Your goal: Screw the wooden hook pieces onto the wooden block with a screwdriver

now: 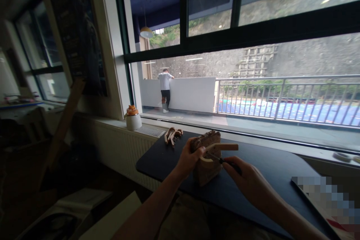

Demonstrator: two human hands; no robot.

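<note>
Two bare forearms reach up from the bottom edge toward a dark table (267,165) set against the window. Near its front middle stands a brown block (206,170) of rough wood, dark and bark-like on top and paler down its face. A pale wooden piece (222,147) is pressed against the block's upper face. It is light and smooth, with a rounded, curved part low at the left and a straight handle running out to the right, roughly level.

On the sill at the left stands a small white jar (133,120) with an orange lid, which is on, so whatever it holds is hidden. A few small light wood pieces (172,135) lie on the table's far left corner, well apart from the block.

The left hand (188,160) comes in from the lower left and is curled closed round the block's left edge, its thumb laid over the curved part of the pale piece and pinning it there. The right hand (249,185) comes in from the lower right, palm down. Its fingers are closed on the dark handle of a thin tool (225,162), whose slim tip touches the pale piece just below the handle.

Beyond the glass, a person (165,90) stands on a balcony facing away, beside a metal railing (287,99).
</note>
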